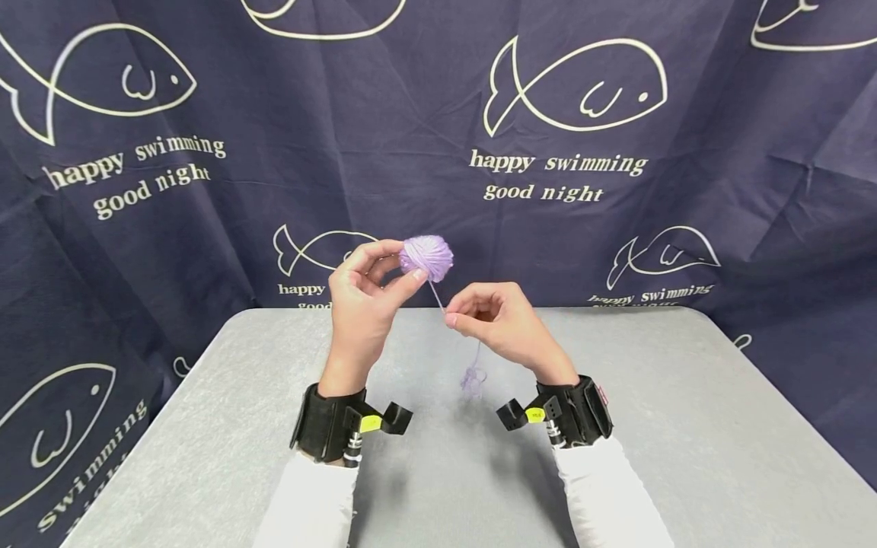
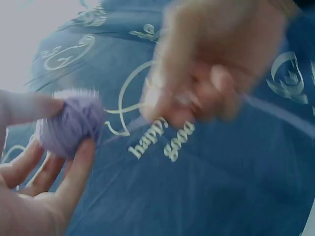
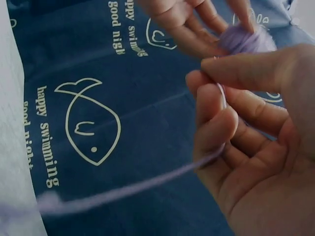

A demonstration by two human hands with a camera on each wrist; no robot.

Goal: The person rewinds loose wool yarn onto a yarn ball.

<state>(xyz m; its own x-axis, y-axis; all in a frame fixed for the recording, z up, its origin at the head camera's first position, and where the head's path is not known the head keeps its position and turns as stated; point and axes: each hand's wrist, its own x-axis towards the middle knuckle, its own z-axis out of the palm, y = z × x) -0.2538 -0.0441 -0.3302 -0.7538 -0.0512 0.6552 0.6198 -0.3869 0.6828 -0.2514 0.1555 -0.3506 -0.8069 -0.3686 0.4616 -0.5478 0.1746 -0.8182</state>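
A small ball of lilac yarn (image 1: 427, 256) is held up above the far edge of the grey table (image 1: 685, 426). My left hand (image 1: 363, 293) grips it between thumb and fingertips; the left wrist view shows the yarn ball (image 2: 71, 125) close up. A strand (image 1: 436, 295) runs from the ball to my right hand (image 1: 489, 316), which pinches it between thumb and forefinger. The loose end (image 1: 473, 377) hangs below in a small tangle above the table. In the right wrist view the strand (image 3: 147, 184) crosses the curled fingers (image 3: 216, 123).
A dark blue cloth (image 1: 617, 152) printed with white fish and the words "happy swimming good night" hangs behind and around the table. Black wrist straps with cameras (image 1: 342, 426) sit on both forearms, over white sleeves.
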